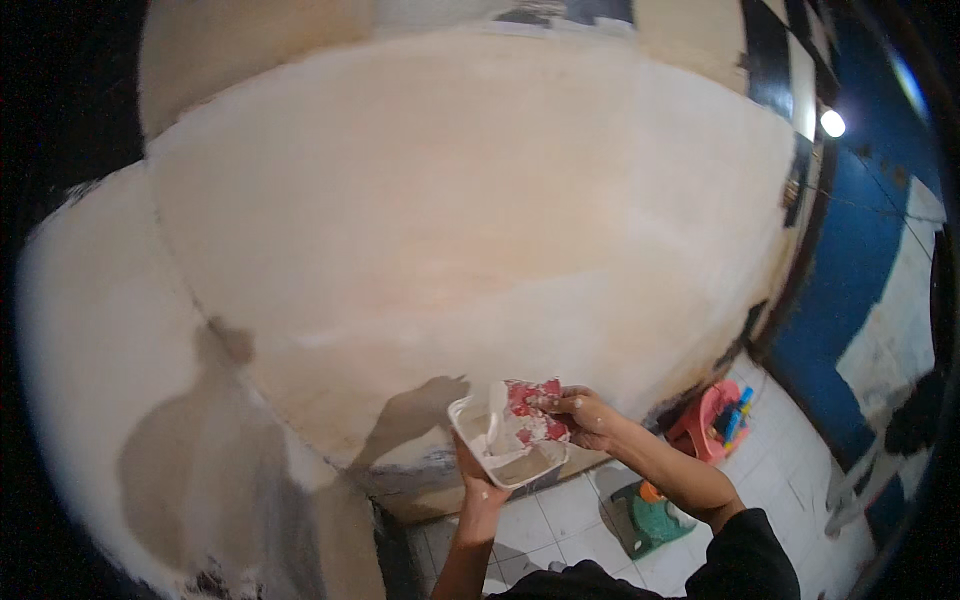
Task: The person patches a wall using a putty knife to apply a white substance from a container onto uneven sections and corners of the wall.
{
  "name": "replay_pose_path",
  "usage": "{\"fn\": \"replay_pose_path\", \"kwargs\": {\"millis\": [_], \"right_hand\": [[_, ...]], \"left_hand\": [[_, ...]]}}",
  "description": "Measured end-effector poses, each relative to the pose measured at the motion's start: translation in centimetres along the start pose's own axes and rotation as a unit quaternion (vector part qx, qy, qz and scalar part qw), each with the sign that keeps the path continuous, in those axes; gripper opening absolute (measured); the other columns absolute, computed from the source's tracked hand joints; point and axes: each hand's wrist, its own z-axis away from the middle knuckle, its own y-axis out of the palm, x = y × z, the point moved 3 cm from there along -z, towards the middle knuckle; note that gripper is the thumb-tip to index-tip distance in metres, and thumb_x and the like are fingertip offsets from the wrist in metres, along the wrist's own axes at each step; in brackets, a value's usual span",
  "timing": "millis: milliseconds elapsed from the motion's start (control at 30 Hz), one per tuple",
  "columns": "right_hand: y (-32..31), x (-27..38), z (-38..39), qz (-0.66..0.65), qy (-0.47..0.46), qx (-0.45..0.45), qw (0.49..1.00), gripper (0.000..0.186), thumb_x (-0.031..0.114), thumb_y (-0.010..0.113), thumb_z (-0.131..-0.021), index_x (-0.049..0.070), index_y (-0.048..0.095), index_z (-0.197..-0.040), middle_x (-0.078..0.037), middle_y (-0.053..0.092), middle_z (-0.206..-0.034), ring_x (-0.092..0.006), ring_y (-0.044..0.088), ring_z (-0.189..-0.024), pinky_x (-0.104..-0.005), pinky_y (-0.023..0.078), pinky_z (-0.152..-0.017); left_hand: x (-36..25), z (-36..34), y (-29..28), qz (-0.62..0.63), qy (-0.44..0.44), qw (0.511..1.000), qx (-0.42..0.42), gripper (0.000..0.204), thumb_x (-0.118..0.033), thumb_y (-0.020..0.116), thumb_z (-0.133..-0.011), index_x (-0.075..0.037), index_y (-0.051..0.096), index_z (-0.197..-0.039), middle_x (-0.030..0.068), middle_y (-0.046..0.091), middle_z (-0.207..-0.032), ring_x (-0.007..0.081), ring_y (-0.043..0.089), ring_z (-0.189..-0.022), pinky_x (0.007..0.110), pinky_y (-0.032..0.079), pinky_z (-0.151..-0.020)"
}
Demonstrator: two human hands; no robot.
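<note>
My left hand (475,468) holds a white rectangular plastic container (524,470) from its left and underside, tilted, with pale paste inside. My right hand (585,415) grips a flat red scraper (535,405) smeared with the same white paste, held over the container's upper part. Pale dried spots show on both hands. Behind them is a wall (470,200) covered in uneven cream-white coating, with my shadow cast on its lower left.
A pink plastic stool (690,430) with blue and yellow items on it stands on the tiled floor (560,530) at right. A green plastic object (650,530) lies near my right arm. A blue wall (850,280) with hanging wires and a lit bulb (832,122) is at far right.
</note>
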Motion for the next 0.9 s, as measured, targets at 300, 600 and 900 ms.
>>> {"fn": "replay_pose_path", "kwargs": {"millis": [300,600,900], "right_hand": [[0.2,2.6,1.1,0.095,0.0,0.122,0.988,0.026,0.001,0.053,-0.082,-0.008,0.053,-0.106,-0.013,0.061,-0.101,-0.021,0.062,-0.088,-0.0327,0.052,-0.08],[1.6,4.5,2.2,0.124,-0.021,0.184,0.975,0.024,0.008,0.06,-0.08,-0.005,0.058,-0.099,-0.01,0.063,-0.092,-0.0136,0.062,-0.081,-0.0253,0.053,-0.071],[2.1,6.3,2.0,0.138,0.03,0.228,0.963,0.025,0.004,0.06,-0.08,-0.005,0.055,-0.103,-0.01,0.062,-0.096,-0.0151,0.061,-0.085,-0.0275,0.053,-0.075]], "left_hand": [[2.8,2.2,1.6,-0.025,0.128,0.991,-0.015,0.073,-0.067,0.033,-0.082,-0.012,0.038,-0.13,0.0108,0.046,-0.126,0.03,0.046,-0.113,0.048,0.041,-0.093],[1.3,3.7,4.5,-0.059,0.155,0.986,-0.026,0.068,-0.062,0.024,-0.087,-0.012,0.035,-0.132,0.0098,0.044,-0.127,0.0291,0.045,-0.115,0.047,0.038,-0.096],[1.6,6.4,9.6,-0.085,0.22,0.965,-0.118,0.065,-0.059,0.02,-0.089,-0.013,0.033,-0.134,0.0096,0.042,-0.13,0.0289,0.043,-0.117,0.045,0.036,-0.097]]}}
